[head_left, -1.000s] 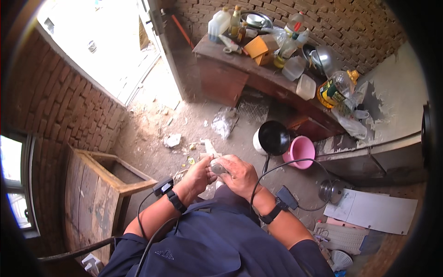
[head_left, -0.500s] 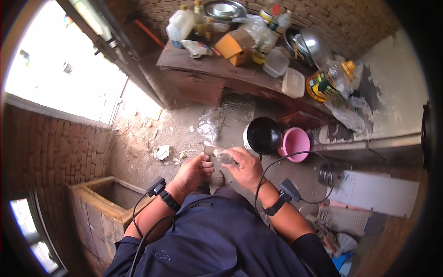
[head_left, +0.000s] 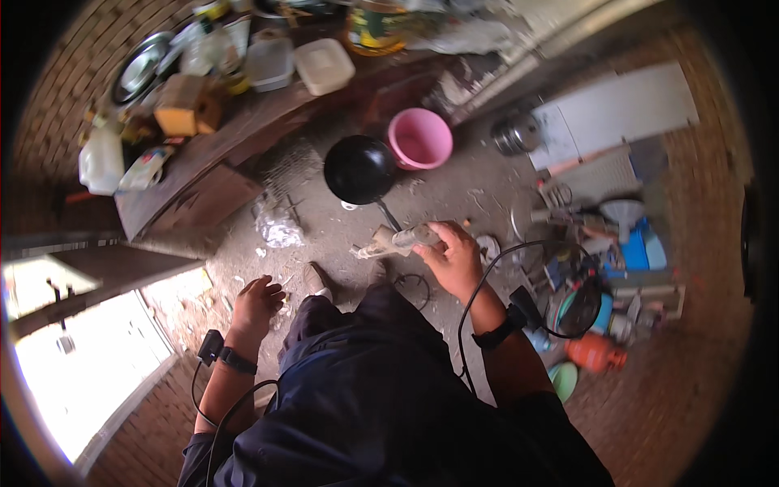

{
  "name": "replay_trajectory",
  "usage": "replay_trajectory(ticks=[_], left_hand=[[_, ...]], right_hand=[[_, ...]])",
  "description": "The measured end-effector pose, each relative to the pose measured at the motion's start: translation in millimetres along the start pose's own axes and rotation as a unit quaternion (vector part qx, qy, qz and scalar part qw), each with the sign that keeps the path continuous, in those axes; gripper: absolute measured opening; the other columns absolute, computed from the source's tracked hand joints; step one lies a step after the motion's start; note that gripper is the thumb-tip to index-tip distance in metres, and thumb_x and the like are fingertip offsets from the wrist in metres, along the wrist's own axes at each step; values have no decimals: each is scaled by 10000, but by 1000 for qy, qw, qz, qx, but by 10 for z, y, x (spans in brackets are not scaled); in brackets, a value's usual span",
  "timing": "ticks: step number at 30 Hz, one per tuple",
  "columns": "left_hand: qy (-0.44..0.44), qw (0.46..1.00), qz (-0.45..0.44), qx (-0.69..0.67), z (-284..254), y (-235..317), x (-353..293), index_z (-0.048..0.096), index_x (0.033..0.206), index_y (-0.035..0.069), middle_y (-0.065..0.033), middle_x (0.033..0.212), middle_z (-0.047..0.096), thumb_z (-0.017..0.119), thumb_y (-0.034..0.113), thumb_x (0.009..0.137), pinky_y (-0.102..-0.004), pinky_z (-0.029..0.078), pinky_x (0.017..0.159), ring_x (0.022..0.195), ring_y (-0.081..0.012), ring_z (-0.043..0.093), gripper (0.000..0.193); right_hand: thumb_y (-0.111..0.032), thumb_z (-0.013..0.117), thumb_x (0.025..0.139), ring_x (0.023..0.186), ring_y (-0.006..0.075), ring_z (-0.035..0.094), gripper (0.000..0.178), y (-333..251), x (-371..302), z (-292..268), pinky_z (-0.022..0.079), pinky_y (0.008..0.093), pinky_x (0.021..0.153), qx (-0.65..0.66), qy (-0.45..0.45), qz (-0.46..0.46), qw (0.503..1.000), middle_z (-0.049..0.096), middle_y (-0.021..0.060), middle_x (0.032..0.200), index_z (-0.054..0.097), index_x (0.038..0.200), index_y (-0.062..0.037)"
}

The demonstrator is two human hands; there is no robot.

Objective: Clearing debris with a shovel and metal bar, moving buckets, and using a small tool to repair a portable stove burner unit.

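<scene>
My right hand (head_left: pixel 454 260) is closed around one end of a dusty greyish tube-shaped thing (head_left: pixel 395 241), held out level in front of my body. Its far end is beige and wider, with a pale tip; its exact kind cannot be made out. Just beyond it, a black wok (head_left: pixel 357 167) on the floor points its handle toward the held thing, and a pink bucket (head_left: pixel 419 138) stands beside the wok. Off to the left, my left hand (head_left: pixel 256 308) hangs above the floor with slightly bent, parted fingers and nothing in it.
A dark wooden cabinet (head_left: pixel 219 195) carries boxes, jugs and bottles at the upper left. Crumpled clear plastic (head_left: pixel 278 227) lies on the floor. To the right are a metal pot (head_left: pixel 514 133), white board (head_left: pixel 617 114), clutter and an orange gas cylinder (head_left: pixel 596 353). A bright doorway (head_left: pixel 89 381) is at left.
The view has swung to the right. My hands have moved apart: the left drew away, while the right holds the tube-shaped thing that was between them.
</scene>
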State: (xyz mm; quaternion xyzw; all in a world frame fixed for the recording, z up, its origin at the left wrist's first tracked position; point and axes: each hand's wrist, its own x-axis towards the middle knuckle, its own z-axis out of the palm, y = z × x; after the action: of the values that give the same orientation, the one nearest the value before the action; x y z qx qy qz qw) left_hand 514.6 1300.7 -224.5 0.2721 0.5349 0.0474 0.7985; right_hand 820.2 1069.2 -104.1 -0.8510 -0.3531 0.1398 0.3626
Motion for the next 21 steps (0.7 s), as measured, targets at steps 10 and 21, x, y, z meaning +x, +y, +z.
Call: replay_trajectory(ticks=[10, 21], left_hand=[[-62, 990, -7, 126, 1620, -124, 345, 525, 1144, -12, -150, 920, 608, 522, 200, 909, -287, 463, 583, 754, -235, 604, 317], [-79, 968, -27, 238, 3537, -669, 530, 521, 1099, 21, -132, 925, 615, 550, 244, 916, -326, 485, 639, 766, -223, 627, 289]], right_hand=[[-201, 751, 763, 771, 231, 635, 378, 1586, -749, -1313, 516, 289, 577, 73, 186, 142, 970, 644, 151, 962, 621, 1040, 19], [-227, 708, 776, 746, 253, 631, 363, 2703, -620, -2553, 517, 321, 617, 4, 197, 146, 970, 629, 149, 955, 623, 1054, -10]])
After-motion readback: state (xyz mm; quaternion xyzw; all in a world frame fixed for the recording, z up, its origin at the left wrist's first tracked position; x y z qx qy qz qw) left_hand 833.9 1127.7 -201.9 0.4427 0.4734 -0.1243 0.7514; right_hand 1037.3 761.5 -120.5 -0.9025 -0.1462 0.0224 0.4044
